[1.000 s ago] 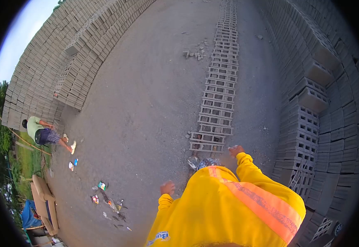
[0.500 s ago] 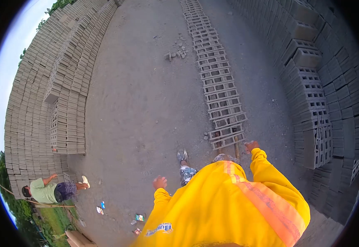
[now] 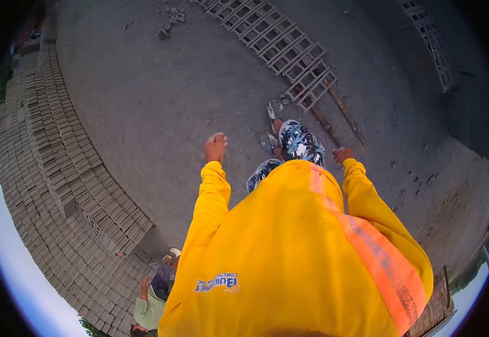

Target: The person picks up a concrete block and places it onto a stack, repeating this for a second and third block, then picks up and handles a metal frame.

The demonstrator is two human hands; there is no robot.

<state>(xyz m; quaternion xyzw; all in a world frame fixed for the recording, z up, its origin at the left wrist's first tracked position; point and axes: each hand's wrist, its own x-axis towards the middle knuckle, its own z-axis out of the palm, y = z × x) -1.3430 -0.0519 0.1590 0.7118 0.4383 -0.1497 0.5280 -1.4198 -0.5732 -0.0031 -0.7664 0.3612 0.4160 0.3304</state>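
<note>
My left hand (image 3: 215,147) hangs in front of me over the bare ground, its fingers curled, with nothing visible in it. On the other side of my body, my right hand (image 3: 343,154) is held low beside my patterned shorts (image 3: 302,143), near the ends of two wooden poles (image 3: 345,110). Its fingers look curled, and no object shows in it. Beyond my feet, a row of hollow concrete blocks (image 3: 282,49) lies across the poles. Neither hand touches the blocks.
High stacks of blocks (image 3: 59,168) curve along the left. A person in a green shirt (image 3: 149,308) is at the lower left. Block rubble (image 3: 168,23) lies at the top. More stacked blocks (image 3: 432,45) stand in shade at the upper right.
The view has turned, so the block row now slants to the upper left and more pole shows. My left hand has risen in view; the other person appears lower and partly behind my sleeve.
</note>
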